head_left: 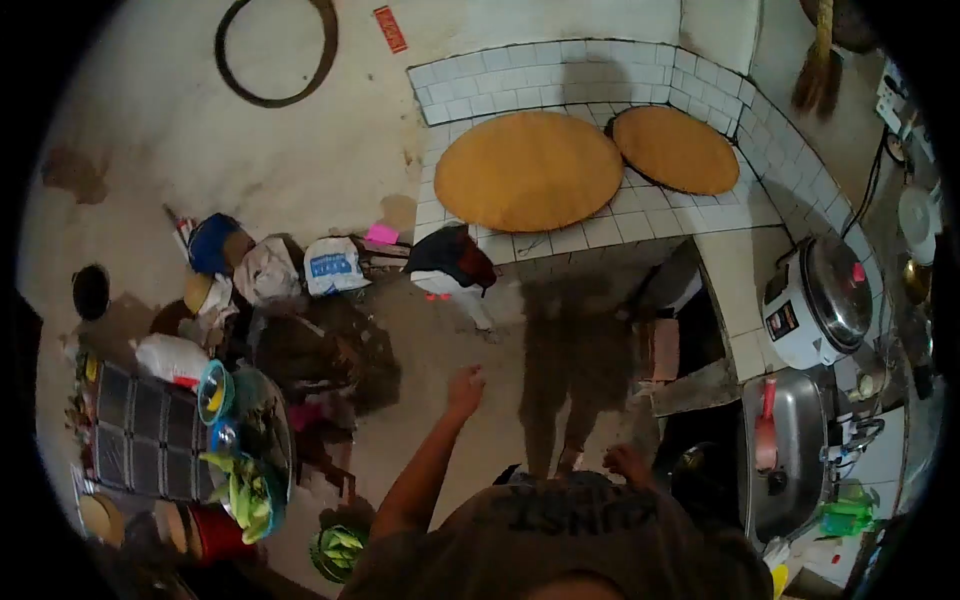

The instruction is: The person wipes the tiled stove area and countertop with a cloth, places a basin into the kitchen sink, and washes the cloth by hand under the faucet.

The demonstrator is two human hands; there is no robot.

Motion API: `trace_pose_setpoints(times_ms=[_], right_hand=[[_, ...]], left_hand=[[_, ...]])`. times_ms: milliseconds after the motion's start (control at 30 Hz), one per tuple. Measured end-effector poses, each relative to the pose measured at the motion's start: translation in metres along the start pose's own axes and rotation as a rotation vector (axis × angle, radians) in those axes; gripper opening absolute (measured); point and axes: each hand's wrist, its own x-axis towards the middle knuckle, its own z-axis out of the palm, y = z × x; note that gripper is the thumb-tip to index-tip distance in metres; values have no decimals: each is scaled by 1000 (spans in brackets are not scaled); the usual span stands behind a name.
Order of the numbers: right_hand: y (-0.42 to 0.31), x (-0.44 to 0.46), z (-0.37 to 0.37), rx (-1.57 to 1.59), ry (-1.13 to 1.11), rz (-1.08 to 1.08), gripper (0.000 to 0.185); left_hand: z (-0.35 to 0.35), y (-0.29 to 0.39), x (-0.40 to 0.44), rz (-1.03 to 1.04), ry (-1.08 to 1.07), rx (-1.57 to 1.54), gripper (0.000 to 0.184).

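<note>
My left hand (465, 390) is stretched forward over the floor, its fingers loosely bent and nothing seen in them. Close to my body, my right hand (628, 465) hangs low with its fingers partly apart, and no object shows in it. Beyond my left hand, a black bag (445, 255) sits by the front edge of the tiled stove counter (640, 222). Two round wooden lids (528, 170) lie on that counter. To the right of my right hand is a stainless steel sink (800, 480) with a red-handled tool (767, 425) in it.
A rice cooker (800, 310) stands on the right-hand counter. At left, a round table holds bowls and leafy greens (245, 495), beside a dark rack (145, 430). A green basket of leaves (338, 552) stands on the floor. Bags, including a white one (335, 268), line the wall.
</note>
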Motion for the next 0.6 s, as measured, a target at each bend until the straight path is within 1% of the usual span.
trace_pose_setpoints(times_ms=[33, 67, 100, 133, 167, 200, 233, 300, 333, 400, 433, 467, 500, 533, 567, 600], right_hand=[[-15, 12, 6, -86, -26, 27, 31], [-33, 24, 12, -74, -15, 31, 31], [-57, 30, 23, -263, -3, -47, 31], [-75, 35, 31, -457, 7, -127, 31], [-87, 39, 35, -456, 21, -122, 31], [-100, 45, 40, -363, 43, -121, 31], [-109, 54, 44, -263, 69, -124, 32], [-109, 71, 44, -228, 153, -131, 29], [-103, 72, 44, -210, 219, -134, 26], [-94, 73, 53, -152, 317, -99, 27], [-91, 71, 58, -124, 376, -69, 27], [-77, 72, 58, -108, 408, -68, 27], [-50, 76, 56, 28, 362, -20, 27], [-49, 73, 63, 164, 316, 22, 27], [-44, 68, 75, 177, 346, 24, 27], [-62, 52, 104, 57, 359, 2, 30]], left_hand=[[-4, -2, 20, 4, -18, 6, 34], [-11, -4, 45, 7, 11, 27, 36], [-15, -10, 65, 6, 36, 44, 38], [-11, -30, 92, 9, 20, 40, 38], [-2, -60, 125, 84, 58, 167, 41], [2, -77, 156, 166, 101, 293, 44], [-5, -72, 180, 185, 90, 287, 44], [-21, -64, 220, 248, 155, 262, 52], [-27, -64, 238, 275, 116, 259, 52], [-36, -52, 280, 145, 170, 381, 61], [-54, -15, 282, -28, 38, 359, 67], [-54, -11, 296, -2, 14, 352, 67], [-53, -14, 304, -37, -104, 454, 68], [-50, -18, 310, -71, -221, 555, 68], [-40, -25, 305, 69, -85, 576, 60], [-31, -31, 300, 89, -107, 566, 60]])
